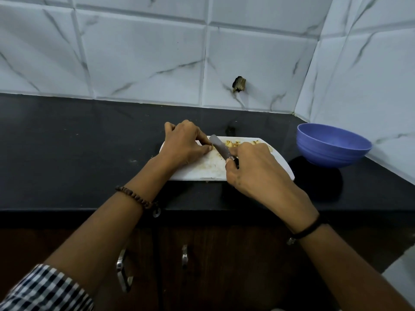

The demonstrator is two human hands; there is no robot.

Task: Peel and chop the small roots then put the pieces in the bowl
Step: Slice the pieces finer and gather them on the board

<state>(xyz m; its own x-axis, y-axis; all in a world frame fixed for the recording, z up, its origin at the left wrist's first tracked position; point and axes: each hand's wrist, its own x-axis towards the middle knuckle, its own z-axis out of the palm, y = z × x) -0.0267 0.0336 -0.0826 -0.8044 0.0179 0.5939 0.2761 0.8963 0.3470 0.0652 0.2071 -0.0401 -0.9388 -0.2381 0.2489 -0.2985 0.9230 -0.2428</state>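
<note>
A white cutting board lies on the black counter. My left hand presses down on a small root piece, mostly hidden under my fingertips. My right hand grips a knife by its handle, the blade angled up-left with its edge right next to my left fingertips. A pile of yellowish chopped pieces lies at the board's far side, partly hidden by my right hand. A blue bowl stands to the right of the board; I cannot see its contents.
The black counter runs along a white tiled wall, which turns a corner behind the bowl. A hole with a dark stub marks the wall. Cabinet doors with metal handles sit below the counter edge.
</note>
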